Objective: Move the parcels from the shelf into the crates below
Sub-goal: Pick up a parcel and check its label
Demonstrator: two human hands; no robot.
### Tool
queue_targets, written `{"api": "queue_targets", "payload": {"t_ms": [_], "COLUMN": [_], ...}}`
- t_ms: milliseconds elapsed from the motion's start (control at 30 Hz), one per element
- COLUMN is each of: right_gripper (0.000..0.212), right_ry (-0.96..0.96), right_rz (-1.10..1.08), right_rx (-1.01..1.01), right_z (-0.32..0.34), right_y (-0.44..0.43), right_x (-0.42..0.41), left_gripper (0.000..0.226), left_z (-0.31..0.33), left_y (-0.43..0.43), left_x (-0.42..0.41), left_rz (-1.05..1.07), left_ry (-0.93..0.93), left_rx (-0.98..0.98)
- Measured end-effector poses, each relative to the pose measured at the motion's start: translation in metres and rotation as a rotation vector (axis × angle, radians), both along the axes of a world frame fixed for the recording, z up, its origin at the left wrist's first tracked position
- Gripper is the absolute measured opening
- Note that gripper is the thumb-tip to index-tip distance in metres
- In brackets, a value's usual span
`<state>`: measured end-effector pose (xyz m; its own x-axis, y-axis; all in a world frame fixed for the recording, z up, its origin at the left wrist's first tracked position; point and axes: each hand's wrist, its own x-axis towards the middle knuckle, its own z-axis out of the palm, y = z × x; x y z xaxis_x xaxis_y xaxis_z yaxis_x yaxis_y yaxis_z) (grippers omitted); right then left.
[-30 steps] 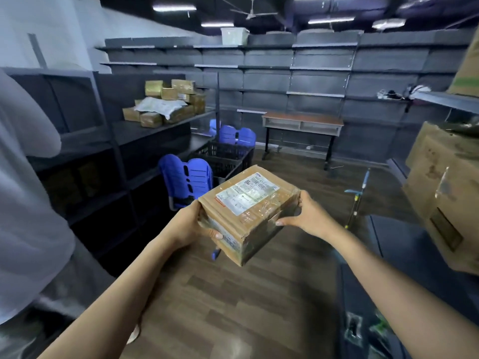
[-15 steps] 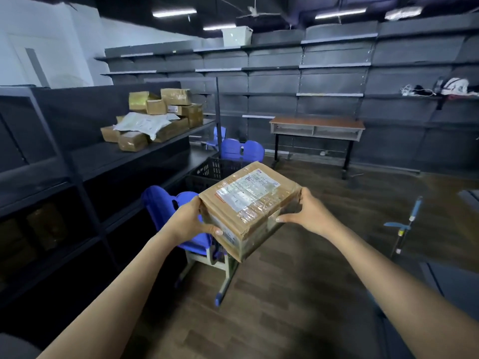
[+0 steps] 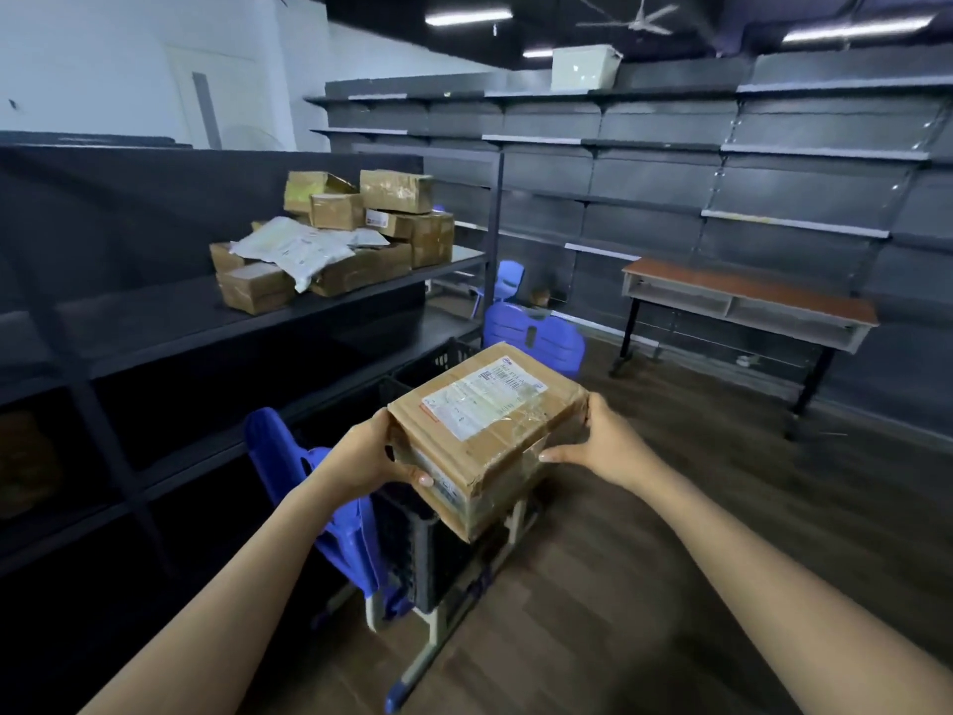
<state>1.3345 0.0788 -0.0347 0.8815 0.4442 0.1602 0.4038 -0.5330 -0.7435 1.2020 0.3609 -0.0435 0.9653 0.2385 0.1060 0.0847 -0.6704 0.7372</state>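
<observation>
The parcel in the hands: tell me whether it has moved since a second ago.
Yes. The parcel, gripped by left hand and right hand, has travelled forward toward the shelf stack, now above the black crate.

Very little print here can actually be read. The cardboard parcel (image 3: 487, 430) carries a white shipping label (image 3: 482, 402) on its top face, with a small blue logo at the far corner, a barcode and rows of dark print beneath it, and a red strip along its near edge (all of it too small and too glossy under the tape to make out a single word or number). A second label (image 3: 443, 485) on the parcel's near side shows a blue mark, also illegible. Among the parcels heaped on the shelf (image 3: 361, 296), one box has a white sticker (image 3: 377, 219) with a red-and-blue mark, unreadable as well.
</observation>
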Motion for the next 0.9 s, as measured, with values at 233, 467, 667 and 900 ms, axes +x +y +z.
{"api": "queue_targets", "payload": {"t_ms": [233,467,667,900], "right_gripper": [0.106,0.099,0.096,0.093], "right_ry": [0.041,0.029,0.029,0.064], "right_rz": [0.149,0.289,0.392,0.568], "right_rx": [-0.024,-0.021,0.000,-0.038], "right_z": [-0.014,-0.031,-0.034,-0.042], "right_y": [0.053,0.144,0.214,0.286], "right_x": [0.141,0.271,0.353,0.418], "left_gripper": [0.085,0.079,0.079,0.086], "left_z": [-0.008,-0.021,-0.021,-0.035], "left_y": [0.030,0.090,0.131,0.157], "left_x": [0.097,0.192,0.248,0.283], "left_rz": [0.150,0.303,0.432,0.599], "left_ry": [-0.013,-0.019,-0.029,-0.013], "left_rx": [0.031,0.065,0.062,0.003]}}
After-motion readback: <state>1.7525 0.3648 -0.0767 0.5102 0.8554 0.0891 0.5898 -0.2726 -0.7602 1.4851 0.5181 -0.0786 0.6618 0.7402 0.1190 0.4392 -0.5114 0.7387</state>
